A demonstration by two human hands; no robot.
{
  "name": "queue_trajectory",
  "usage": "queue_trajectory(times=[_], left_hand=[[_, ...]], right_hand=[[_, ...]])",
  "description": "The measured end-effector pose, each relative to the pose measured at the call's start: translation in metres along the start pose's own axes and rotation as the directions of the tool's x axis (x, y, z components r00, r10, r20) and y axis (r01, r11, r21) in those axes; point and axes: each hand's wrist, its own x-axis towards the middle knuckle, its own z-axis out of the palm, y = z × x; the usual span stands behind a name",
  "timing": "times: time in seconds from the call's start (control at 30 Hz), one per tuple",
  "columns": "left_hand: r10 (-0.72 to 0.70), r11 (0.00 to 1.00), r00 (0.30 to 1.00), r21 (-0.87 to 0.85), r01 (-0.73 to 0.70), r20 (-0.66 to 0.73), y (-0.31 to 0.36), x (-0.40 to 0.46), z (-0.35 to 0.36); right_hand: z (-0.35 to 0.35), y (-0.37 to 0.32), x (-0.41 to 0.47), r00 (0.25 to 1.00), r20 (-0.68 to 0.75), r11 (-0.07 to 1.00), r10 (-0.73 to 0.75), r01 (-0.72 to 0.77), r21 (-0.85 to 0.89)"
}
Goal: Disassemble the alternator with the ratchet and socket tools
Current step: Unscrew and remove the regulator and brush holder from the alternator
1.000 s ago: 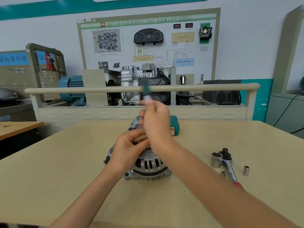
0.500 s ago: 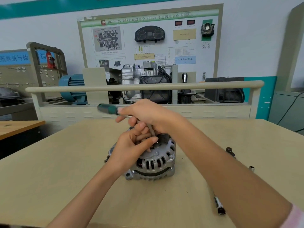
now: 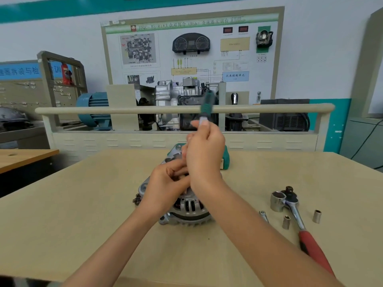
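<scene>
Alternator [image 3: 186,206] braced by the gripping left hand [image 3: 165,189] while the right hand [image 3: 204,154] clasps a green-handled driver [image 3: 205,104], loosening a top fastener; next, steady turning.

Silver ribbed alternator [image 3: 187,208] on pale beige counter [image 3: 72,214]. At 3 o'clock of it, chrome ratchet [image 3: 298,216] with red handle, plus silver sockets [image 3: 316,216]. At 12 o'clock, teal-green case [image 3: 226,157] and teal-handled tool [image 3: 205,104].

Both hands [image 3: 204,154] on the tabletop alternator [image 3: 187,208]
</scene>
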Motion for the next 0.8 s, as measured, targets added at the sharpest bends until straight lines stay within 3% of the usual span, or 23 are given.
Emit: queue_trajectory(times=[0.07,0.17,0.23,0.27,0.3,0.33,0.37,0.43,0.47,0.5,0.53,0.6,0.67,0.73,0.8], left_hand=[[-0.010,0.999,0.999,-0.039,0.011,0.035,0.002,0.000,0.000],[-0.072,0.991,0.996,-0.113,0.077,0.052,0.000,0.001,0.000],[-0.082,0.989,0.996,-0.118,0.084,0.018,-0.002,0.001,0.001],[-0.081,0.988,0.997,-0.128,0.081,0.005,-0.002,0.001,0.001],[-0.079,0.986,0.997,-0.145,0.078,-0.006,-0.002,0.002,0.002],[-0.072,0.984,0.997,-0.167,0.069,-0.010,-0.002,0.002,0.003],[-0.054,0.984,0.999,-0.172,0.052,-0.008,-0.002,0.002,0.003],[-0.003,0.991,1.000,-0.130,0.004,0.006,-0.005,0.001,0.002],[0.017,0.994,1.000,-0.111,-0.015,0.017,-0.004,0.000,0.001],[0.023,0.995,0.999,-0.101,-0.021,0.027,-0.004,-0.001,0.001],[0.023,0.995,0.999,-0.102,-0.020,0.033,-0.005,-0.002,0.001],[0.014,0.992,1.000,-0.122,-0.012,0.016,-0.002,0.000,0.001],[-0.028,0.990,0.999,-0.140,0.032,0.029,-0.001,0.001,0.000],[-0.051,0.990,0.998,-0.130,0.057,0.048,-0.001,0.001,-0.001],[-0.054,0.990,0.998,-0.129,0.059,0.044,-0.002,0.002,0.000]], right_hand=[[-0.005,-0.008,0.013,0.941,0.290,0.985,0.173,-0.157,-0.078],[-0.010,-0.020,0.030,0.657,0.656,0.923,0.372,-0.189,-0.334],[-0.015,-0.028,0.038,0.456,0.755,0.880,0.471,-0.191,-0.434],[-0.018,-0.031,0.040,0.412,0.771,0.873,0.486,-0.192,-0.447],[-0.019,-0.031,0.040,0.421,0.773,0.880,0.473,-0.201,-0.430],[-0.018,-0.029,0.035,0.500,0.755,0.905,0.424,-0.206,-0.372],[-0.016,-0.024,0.028,0.645,0.690,0.943,0.330,-0.197,-0.266],[-0.012,-0.007,0.007,0.942,0.326,0.997,0.073,-0.078,0.001],[-0.010,0.001,-0.001,0.993,0.112,0.996,-0.023,0.013,0.092],[-0.007,0.004,-0.006,0.998,-0.013,0.988,-0.058,0.060,0.145],[-0.005,0.005,-0.005,0.998,-0.041,0.986,-0.051,0.057,0.159],[-0.004,-0.002,0.005,0.993,0.107,0.996,0.050,-0.058,0.072],[-0.005,-0.014,0.019,0.882,0.393,0.965,0.260,-0.224,-0.135],[-0.006,-0.024,0.031,0.645,0.622,0.893,0.445,-0.263,-0.365],[-0.008,-0.030,0.038,0.442,0.728,0.851,0.524,-0.243,-0.465]])
